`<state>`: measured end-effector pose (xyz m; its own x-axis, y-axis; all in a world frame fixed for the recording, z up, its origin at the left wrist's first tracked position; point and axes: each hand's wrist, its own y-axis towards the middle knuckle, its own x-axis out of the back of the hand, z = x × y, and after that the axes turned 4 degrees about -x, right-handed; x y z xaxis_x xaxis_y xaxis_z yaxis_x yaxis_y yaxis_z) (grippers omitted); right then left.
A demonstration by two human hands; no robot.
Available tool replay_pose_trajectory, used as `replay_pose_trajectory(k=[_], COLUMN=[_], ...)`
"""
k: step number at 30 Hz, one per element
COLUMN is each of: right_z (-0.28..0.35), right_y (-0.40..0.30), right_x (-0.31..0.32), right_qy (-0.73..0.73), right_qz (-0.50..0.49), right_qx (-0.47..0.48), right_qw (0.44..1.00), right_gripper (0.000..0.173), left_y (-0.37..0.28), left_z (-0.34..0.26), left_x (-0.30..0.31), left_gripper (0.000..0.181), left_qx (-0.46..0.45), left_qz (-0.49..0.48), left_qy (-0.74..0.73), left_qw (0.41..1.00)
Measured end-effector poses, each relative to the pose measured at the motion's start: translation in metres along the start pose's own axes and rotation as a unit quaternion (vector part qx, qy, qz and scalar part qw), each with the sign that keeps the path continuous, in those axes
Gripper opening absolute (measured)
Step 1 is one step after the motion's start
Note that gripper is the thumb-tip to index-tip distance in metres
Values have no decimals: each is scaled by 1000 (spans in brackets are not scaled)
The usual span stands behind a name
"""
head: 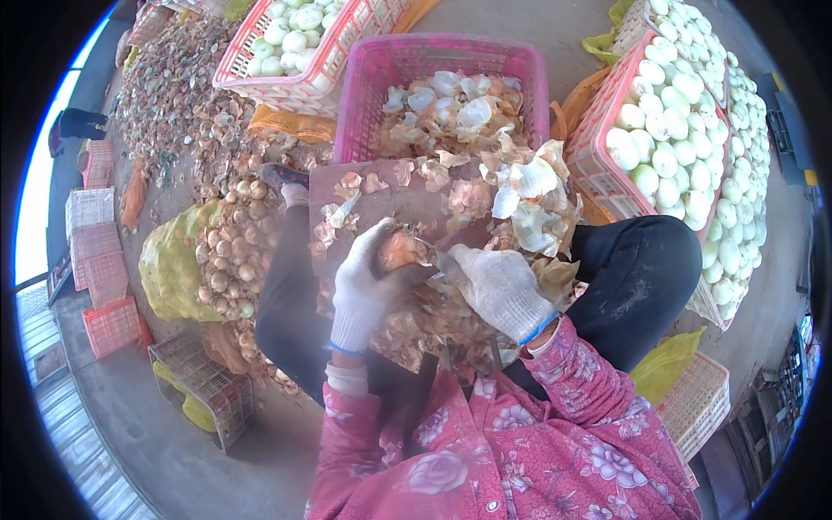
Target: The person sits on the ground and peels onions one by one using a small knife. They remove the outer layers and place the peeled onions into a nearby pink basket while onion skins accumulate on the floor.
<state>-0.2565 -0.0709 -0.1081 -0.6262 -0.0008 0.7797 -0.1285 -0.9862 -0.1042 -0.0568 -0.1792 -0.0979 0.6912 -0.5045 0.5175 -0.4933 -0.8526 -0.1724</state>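
Observation:
My left hand [364, 286], in a white knit glove, grips an unpeeled onion [402, 251] with brownish skin above a board [409, 211]. My right hand [497, 283], also gloved, closes around a small knife [426, 243] whose thin blade touches the onion's upper right side; the handle is mostly hidden in the glove. Loose onion skins [536, 195] lie over the board, thickest at its right and near edges. Behind the board stands a magenta plastic basket [448, 44] partly filled with skins.
Unpeeled onions [237, 247] spill from a yellow mesh sack [175, 260] at my left. Peeled onions fill a crate [588, 156] on the right and another crate [279, 84] at the upper left. A skin heap [175, 91] covers the floor beyond; an overturned crate [201, 377] lies lower left.

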Motion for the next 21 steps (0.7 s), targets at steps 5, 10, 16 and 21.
replay_pose_trajectory(k=[5, 10, 16, 21], right_z=[6, 4, 0, 7], right_y=[-1, 1, 0, -6], right_x=[3, -1, -17, -16], right_qy=[-6, -36, -24, -2], right_qz=[25, 22, 52, 59], right_qx=[-15, -7, -50, -76], right_qw=[1000, 999, 997, 995], right_gripper=[20, 21, 24, 25], left_y=[2, 4, -4, -74], left_z=[3, 3, 15, 19], left_x=[1, 0, -9, -24], left_gripper=[75, 75, 64, 35], left_qx=[8, 12, -115, -204], left_qz=[5, 10, -48, -168], left_qy=[-4, 3, 53, 233], left_qw=[1000, 1000, 991, 936])
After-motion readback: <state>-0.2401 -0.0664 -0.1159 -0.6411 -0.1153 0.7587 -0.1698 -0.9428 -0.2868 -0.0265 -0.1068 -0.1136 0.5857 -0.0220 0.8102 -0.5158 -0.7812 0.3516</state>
